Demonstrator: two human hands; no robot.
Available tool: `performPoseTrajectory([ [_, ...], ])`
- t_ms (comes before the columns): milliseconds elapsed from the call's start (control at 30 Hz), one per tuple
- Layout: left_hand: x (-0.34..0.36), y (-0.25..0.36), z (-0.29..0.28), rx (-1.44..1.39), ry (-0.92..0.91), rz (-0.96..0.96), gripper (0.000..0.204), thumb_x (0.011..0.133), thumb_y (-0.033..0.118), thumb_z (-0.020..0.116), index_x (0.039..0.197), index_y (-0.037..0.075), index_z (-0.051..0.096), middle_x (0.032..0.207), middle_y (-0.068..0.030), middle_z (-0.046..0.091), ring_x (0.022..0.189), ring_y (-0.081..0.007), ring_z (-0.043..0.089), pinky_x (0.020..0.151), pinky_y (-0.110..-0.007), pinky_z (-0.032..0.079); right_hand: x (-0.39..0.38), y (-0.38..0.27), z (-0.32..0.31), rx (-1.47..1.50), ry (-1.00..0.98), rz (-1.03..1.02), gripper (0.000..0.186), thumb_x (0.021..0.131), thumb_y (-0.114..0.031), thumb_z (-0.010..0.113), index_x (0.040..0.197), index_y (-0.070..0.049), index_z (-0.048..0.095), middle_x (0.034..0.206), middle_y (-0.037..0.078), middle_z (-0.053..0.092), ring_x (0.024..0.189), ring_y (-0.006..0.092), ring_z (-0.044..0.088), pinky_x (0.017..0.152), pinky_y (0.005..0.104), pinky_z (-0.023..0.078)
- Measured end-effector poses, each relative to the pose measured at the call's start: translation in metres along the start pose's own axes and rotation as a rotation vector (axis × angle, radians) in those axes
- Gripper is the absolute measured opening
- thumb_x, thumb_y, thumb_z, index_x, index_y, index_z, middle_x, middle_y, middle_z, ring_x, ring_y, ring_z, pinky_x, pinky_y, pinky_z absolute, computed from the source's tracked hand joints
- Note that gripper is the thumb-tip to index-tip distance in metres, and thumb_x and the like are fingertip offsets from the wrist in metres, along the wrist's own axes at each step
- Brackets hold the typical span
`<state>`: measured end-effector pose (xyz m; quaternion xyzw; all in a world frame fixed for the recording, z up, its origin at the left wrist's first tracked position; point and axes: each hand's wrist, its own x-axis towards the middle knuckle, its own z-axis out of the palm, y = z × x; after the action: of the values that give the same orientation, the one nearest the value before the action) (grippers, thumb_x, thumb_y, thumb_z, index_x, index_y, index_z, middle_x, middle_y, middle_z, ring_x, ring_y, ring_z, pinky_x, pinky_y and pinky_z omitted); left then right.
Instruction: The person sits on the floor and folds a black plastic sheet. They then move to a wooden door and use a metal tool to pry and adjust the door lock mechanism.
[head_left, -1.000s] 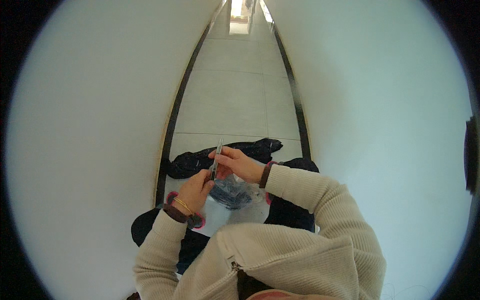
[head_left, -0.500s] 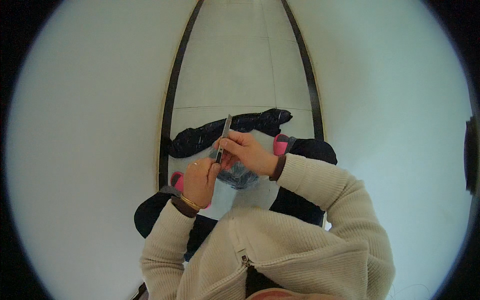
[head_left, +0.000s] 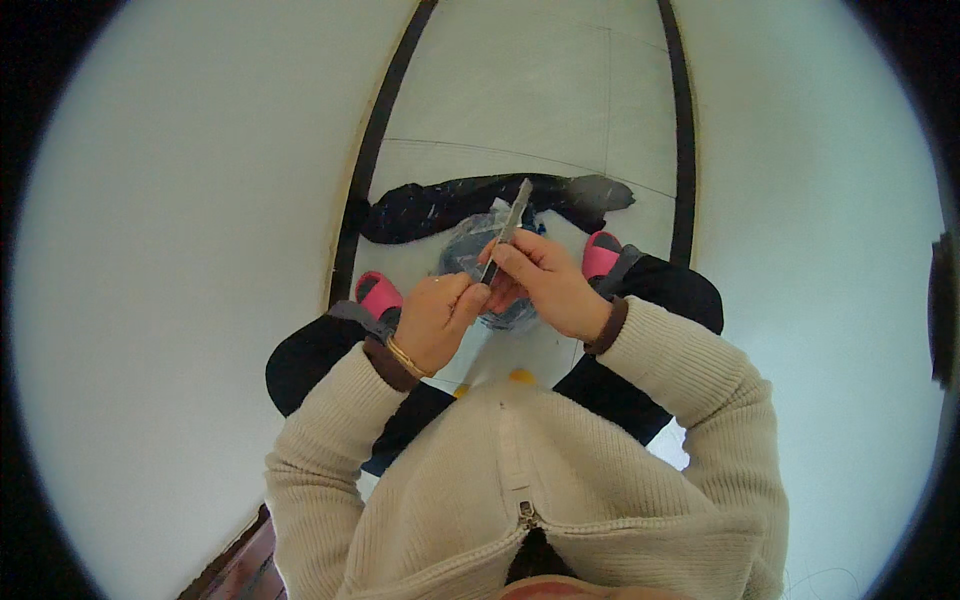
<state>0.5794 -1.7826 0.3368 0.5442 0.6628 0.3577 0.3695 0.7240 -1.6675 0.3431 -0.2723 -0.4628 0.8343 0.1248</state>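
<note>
Pale walls (head_left: 200,220) close in on both sides of a light tiled floor (head_left: 520,90), with dark skirting (head_left: 684,150) along each. Seen from my head, both forearms come up from below in cream ribbed sleeves and meet over the floor between my knees. My left hand (head_left: 435,318) slants up and to the right, knuckles uppermost, its thumb and fingers closed on the near end of a slim cutter knife (head_left: 508,230). My right hand (head_left: 552,285) comes in from the other side, wrist bent inward, gripping the knife's middle with the thumb laid along the top.

Most of my curled fingers are hidden under the hands, and so is the knife's very end; the edge of its blade is too small to make out. My hands cover part of a clear, bluish plastic bundle (head_left: 462,248), and my sleeves and knees hide much of my legs.

Long and narrow, the knife points away from me, leaning right, its silvery tip before a black crumpled bag (head_left: 440,208) that lies crosswise. Pink slippers (head_left: 602,255) flank the bundle.
</note>
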Motion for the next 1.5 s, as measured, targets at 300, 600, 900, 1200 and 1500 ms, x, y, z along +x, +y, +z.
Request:
performPoseTrajectory([
  [300, 0.009, -0.004, 0.002, 0.036, -0.037, 0.059, 0.03, 0.093, 0.024, 0.048, 0.072, 0.003, 0.053, 0.063, -0.0127, 0.055, 0.061, -0.0331, 0.054, 0.055, -0.042, 0.039, 0.001, -0.003, -0.008, -0.15, -0.058, -0.037, 0.02, 0.098, -0.02, 0.044, 0.103, -0.003, 0.053, 0.082, 0.005, 0.061, 0.068, 0.0112, 0.061, 0.063, 0.0244, 0.052],
  [600, 0.009, -0.01, -0.004, -0.085, -0.088, -0.038, 0.028, 0.091, 0.028, 0.052, 0.099, 0.002, 0.063, 0.093, -0.0173, 0.064, 0.089, -0.0316, 0.062, 0.076, -0.04, 0.047, 0.004, 0.007, 0.003, -0.243, -0.113, -0.092, 0.017, 0.095, -0.016, 0.05, 0.106, -0.002, 0.049, 0.09, 0.003, 0.059, 0.077, 0.0088, 0.055, 0.066, 0.0219, 0.046],
  [900, 0.008, -0.039, -0.03, 0.067, -0.04, 0.228, 0.046, 0.089, 0.048, 0.049, 0.1, 0.005, 0.06, 0.098, -0.0166, 0.06, 0.092, -0.0316, 0.057, 0.079, -0.042, 0.045, -0.002, 0.008, 0.014, -0.534, -0.098, -0.282, 0.012, 0.092, -0.012, 0.052, 0.098, -0.001, 0.052, 0.083, 0.007, 0.058, 0.071, 0.0146, 0.054, 0.065, 0.0299, 0.046],
  [1200, 0.011, -0.06, -0.141, 0.655, -0.117, -0.241, 0.047, 0.084, 0.044, 0.056, 0.11, 0.004, 0.061, 0.108, -0.0164, 0.062, 0.1, -0.0337, 0.058, 0.086, -0.042, 0.046, 0.031, 0.018, -0.024, -1.958, -0.732, 0.048, 0.029, 0.092, -0.028, 0.05, 0.109, -0.005, 0.052, 0.085, 0.02, 0.063, 0.079, 0.0359, 0.062, 0.066, 0.0458, 0.049],
  [1500, -0.073, -0.121, -0.179, 1.017, 0.387, -0.429, 0.023, 0.089, 0.022, 0.048, 0.092, 0.007, 0.065, 0.095, -0.0132, 0.065, 0.086, -0.0313, 0.06, 0.076, -0.044, 0.047, 0.004, 0.006, 0.017, -1.99, -0.72, -0.026, 0.029, 0.088, -0.031, 0.052, 0.097, -0.004, 0.052, 0.082, 0.019, 0.063, 0.081, 0.036, 0.062, 0.067, 0.0446, 0.05],
])
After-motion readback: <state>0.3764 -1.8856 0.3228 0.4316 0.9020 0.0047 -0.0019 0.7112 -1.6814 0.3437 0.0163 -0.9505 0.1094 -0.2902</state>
